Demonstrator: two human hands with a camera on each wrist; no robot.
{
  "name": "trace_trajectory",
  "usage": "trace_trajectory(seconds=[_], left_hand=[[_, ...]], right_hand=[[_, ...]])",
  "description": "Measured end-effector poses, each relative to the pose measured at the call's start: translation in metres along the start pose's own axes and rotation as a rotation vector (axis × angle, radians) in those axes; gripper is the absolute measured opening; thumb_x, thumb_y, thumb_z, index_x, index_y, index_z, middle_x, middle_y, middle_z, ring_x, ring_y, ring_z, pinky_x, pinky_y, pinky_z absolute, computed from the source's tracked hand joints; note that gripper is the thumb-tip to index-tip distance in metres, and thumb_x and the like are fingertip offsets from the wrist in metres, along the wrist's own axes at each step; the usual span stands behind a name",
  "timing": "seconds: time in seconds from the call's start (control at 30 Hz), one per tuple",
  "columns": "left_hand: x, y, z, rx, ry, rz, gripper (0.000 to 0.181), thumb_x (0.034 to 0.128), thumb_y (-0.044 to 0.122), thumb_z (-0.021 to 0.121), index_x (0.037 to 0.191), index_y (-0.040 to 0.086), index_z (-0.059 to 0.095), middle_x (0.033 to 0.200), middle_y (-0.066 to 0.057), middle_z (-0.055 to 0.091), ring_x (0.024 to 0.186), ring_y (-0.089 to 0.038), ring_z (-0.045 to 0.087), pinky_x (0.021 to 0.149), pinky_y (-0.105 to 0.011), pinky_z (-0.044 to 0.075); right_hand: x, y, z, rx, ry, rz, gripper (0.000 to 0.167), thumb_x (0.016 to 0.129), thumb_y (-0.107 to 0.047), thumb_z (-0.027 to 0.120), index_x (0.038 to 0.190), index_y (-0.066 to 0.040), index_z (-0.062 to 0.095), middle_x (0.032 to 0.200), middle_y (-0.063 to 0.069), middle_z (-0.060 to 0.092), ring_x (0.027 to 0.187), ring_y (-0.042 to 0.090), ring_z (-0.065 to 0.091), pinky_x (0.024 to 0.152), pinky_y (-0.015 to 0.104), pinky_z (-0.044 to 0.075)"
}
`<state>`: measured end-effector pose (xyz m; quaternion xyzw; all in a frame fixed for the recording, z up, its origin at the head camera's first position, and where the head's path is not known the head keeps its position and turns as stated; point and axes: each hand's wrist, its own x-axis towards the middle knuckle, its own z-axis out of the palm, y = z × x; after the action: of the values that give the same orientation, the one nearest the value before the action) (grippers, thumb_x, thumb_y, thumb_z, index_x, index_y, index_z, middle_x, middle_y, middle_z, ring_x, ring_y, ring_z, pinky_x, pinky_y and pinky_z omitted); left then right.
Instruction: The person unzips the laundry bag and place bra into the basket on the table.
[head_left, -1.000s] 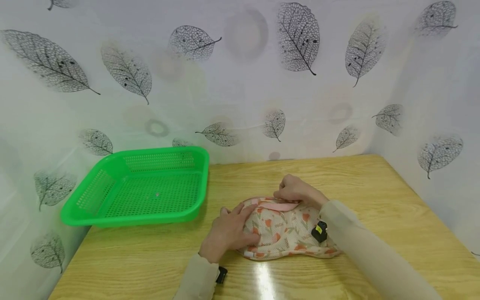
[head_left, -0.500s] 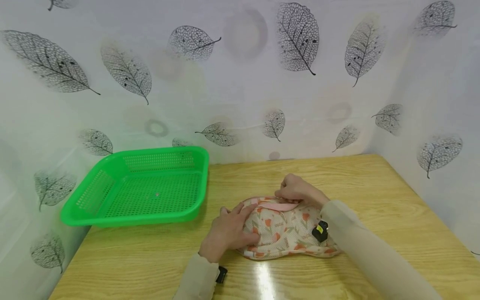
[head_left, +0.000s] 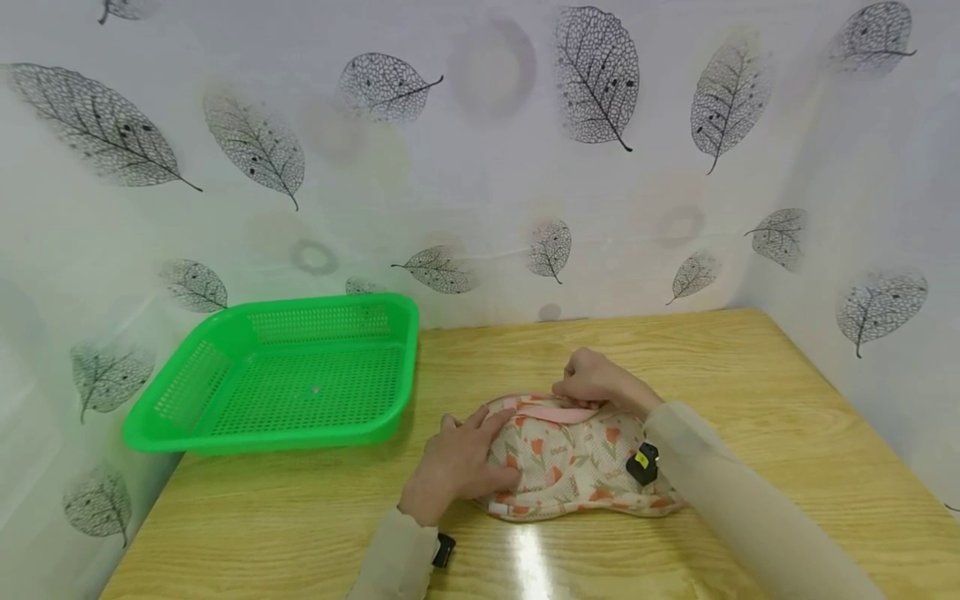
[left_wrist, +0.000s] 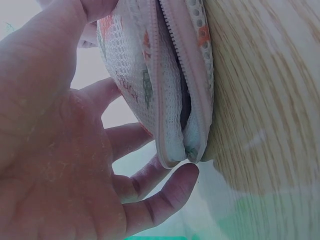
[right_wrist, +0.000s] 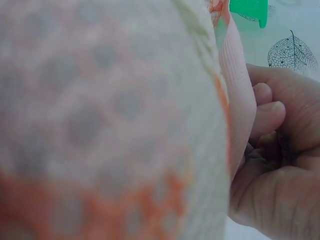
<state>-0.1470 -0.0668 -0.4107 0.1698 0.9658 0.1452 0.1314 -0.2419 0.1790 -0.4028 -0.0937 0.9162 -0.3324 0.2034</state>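
The head view is evenly bright, with soft shadow under the basket [head_left: 270,441] and white glare on the near bench [head_left: 300,517]. The left wrist view bleaches its background behind the dim left hand [left_wrist: 75,145]. In the right wrist view, the pouch [right_wrist: 110,125] is heavily blurred.

Rests a spread left hand [head_left: 453,467] on the left side of a tulip-print fabric pouch [head_left: 555,462] on a wood-grain table [head_left: 772,408]. Holds the pouch's far edge with a curled right hand [head_left: 596,377], beside a pink strap [head_left: 555,413]. Wears cream sleeves [head_left: 738,492]. Has a green perforated plastic basket [head_left: 285,438] farther left, before a leaf-print backdrop [head_left: 487,183].
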Motion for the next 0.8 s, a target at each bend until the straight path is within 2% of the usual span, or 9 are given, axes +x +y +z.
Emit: trace_trajectory(seconds=[0.27, 0.53, 0.8], left_hand=[[-0.0008, 0.0005, -0.0004, -0.009, 0.001, -0.005, 0.087, 0.0766, 0.05, 0.06, 0.159, 0.037, 0.035, 0.164, -0.004, 0.04, 0.117, -0.042, 0.049, 0.071, -0.052, 0.053], [-0.0016, 0.0012, -0.0003, -0.006, 0.004, -0.001, 0.086, 0.077, 0.05, 0.061, 0.159, 0.035, 0.036, 0.164, -0.001, 0.04, 0.114, -0.041, 0.05, 0.069, -0.05, 0.052], [-0.0016, 0.0015, -0.0011, -0.003, 0.005, 0.004, 0.087, 0.0776, 0.05, 0.06, 0.159, 0.035, 0.035, 0.164, -0.003, 0.04, 0.113, -0.041, 0.05, 0.07, -0.05, 0.052]], right_hand=[[-0.0033, -0.0019, 0.0, 0.011, 0.006, 0.002, 0.043, 0.092, -0.017, 0.062, 0.05, -0.018, 0.049, 0.042, -0.007, 0.042, 0.039, 0.007, 0.034, 0.045, 0.023, 0.035], [-0.0043, -0.0011, 0.0002, -0.005, 0.027, 0.005, 0.042, 0.091, -0.016, 0.062, 0.051, -0.017, 0.049, 0.043, -0.006, 0.044, 0.041, 0.009, 0.038, 0.047, 0.024, 0.038], [-0.0046, -0.0022, -0.0007, -0.028, 0.058, 0.032, 0.043, 0.089, -0.017, 0.063, 0.049, -0.019, 0.049, 0.043, -0.007, 0.044, 0.04, 0.008, 0.039, 0.046, 0.023, 0.035]])
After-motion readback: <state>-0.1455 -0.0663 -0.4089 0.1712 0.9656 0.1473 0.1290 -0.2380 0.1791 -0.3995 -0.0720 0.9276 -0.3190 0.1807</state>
